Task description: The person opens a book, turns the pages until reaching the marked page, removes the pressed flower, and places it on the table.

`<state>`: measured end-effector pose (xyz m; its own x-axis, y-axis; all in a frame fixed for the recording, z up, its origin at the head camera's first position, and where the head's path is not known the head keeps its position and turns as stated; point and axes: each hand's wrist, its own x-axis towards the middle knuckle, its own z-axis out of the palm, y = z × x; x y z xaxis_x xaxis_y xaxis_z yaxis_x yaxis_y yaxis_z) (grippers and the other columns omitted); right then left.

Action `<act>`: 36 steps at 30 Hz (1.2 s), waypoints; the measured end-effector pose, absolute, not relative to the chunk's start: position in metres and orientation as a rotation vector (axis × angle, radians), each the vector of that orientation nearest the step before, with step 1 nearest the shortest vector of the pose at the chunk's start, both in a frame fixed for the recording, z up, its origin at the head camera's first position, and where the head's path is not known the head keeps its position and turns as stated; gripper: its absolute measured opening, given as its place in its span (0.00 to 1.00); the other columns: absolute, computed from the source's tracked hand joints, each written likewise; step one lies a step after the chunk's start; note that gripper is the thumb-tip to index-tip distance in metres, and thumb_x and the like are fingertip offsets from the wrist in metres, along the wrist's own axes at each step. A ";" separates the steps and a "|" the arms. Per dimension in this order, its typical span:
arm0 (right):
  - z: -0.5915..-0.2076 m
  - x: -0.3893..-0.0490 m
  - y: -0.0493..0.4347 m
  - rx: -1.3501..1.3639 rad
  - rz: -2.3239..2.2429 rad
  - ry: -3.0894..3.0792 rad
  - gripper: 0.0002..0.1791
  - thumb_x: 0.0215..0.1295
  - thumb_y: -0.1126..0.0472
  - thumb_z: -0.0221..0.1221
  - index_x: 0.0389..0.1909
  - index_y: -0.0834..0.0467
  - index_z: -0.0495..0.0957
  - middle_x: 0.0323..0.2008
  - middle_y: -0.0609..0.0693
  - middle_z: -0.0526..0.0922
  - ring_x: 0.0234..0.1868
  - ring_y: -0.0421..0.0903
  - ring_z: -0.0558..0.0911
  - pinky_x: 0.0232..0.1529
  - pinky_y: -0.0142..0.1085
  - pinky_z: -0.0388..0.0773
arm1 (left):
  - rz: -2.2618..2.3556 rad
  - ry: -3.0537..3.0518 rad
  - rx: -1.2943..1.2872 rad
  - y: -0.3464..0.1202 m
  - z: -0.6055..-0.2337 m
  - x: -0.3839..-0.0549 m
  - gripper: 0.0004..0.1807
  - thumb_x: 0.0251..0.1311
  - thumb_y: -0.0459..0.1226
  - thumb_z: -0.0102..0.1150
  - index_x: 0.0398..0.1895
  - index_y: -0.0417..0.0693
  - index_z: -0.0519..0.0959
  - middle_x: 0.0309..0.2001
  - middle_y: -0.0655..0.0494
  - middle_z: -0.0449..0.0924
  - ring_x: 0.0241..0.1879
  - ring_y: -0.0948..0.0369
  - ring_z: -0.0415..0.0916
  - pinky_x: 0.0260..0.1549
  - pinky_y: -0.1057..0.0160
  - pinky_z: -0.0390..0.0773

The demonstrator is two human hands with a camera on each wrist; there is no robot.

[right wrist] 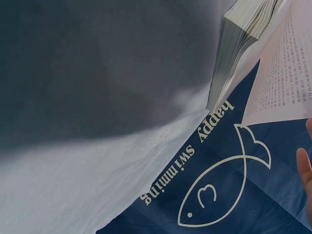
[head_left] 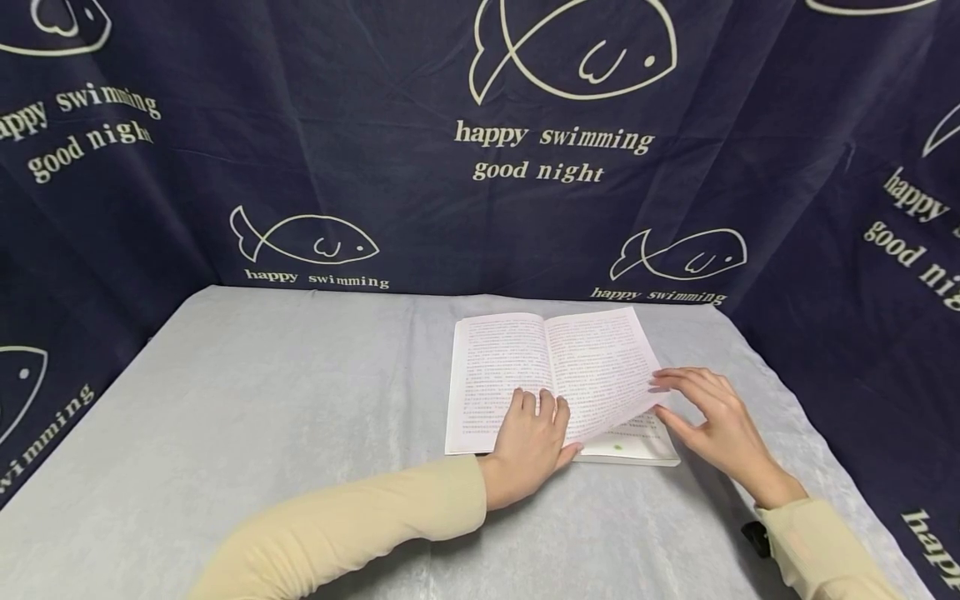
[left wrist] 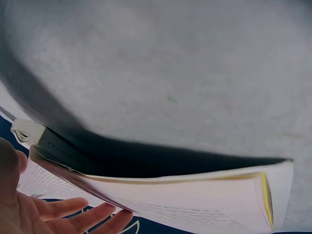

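Observation:
An open book (head_left: 504, 367) with printed pages lies on the table. My left hand (head_left: 528, 442) rests at the lower middle of the spread, fingers loosely extended toward the fold. In the left wrist view its fingers (left wrist: 109, 219) lie along the page side, with the book's lower edge (left wrist: 161, 179) in sight. A right-hand page (head_left: 600, 367) is raised, its lower corner lifted off the pages beneath (head_left: 630, 448). My right hand (head_left: 712, 417) is at that page's outer edge, fingertips touching it, thumb apart. Only fingertips (right wrist: 304, 163) show beside the lifted page (right wrist: 282, 78) in the right wrist view.
A pale grey cloth (head_left: 300, 400) covers the table. Dark blue fabric (head_left: 420, 150) with fish drawings and lettering hangs at the back and both sides. A small black object (head_left: 756, 539) sits at the right sleeve's cuff.

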<state>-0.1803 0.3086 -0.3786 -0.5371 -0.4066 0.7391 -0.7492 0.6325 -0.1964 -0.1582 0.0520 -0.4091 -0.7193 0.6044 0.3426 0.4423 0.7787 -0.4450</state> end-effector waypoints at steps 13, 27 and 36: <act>-0.380 -0.180 0.311 0.837 0.629 -2.174 0.30 0.59 0.41 0.55 0.47 0.64 0.77 0.43 0.57 0.81 0.48 0.43 0.75 0.53 0.25 0.59 | 0.359 -2.485 -0.815 0.048 -0.404 -0.161 0.35 0.62 0.59 0.37 0.67 0.51 0.55 0.56 0.52 0.71 0.49 0.54 0.72 0.50 0.57 0.68; -0.387 -0.175 0.315 0.869 0.524 -2.427 0.29 0.38 0.63 0.70 0.48 0.59 0.77 0.46 0.51 0.80 0.49 0.44 0.73 0.52 0.30 0.59 | 0.223 -2.406 -0.889 0.046 -0.399 -0.163 0.46 0.57 0.56 0.48 0.72 0.53 0.38 0.72 0.44 0.36 0.69 0.46 0.46 0.60 0.54 0.63; -0.395 -0.174 0.314 0.970 0.458 -2.481 0.29 0.35 0.59 0.72 0.45 0.58 0.77 0.44 0.50 0.80 0.48 0.44 0.74 0.48 0.38 0.63 | 0.224 -2.274 -0.913 0.045 -0.401 -0.163 0.46 0.53 0.54 0.53 0.71 0.53 0.43 0.72 0.52 0.39 0.71 0.47 0.36 0.65 0.52 0.50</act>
<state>-0.1736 0.3141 -0.3946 -0.6598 -0.5557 0.5058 -0.6996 0.6999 -0.1437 -0.1634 0.0445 -0.4008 -0.5325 0.6666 0.5216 0.5520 0.7406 -0.3831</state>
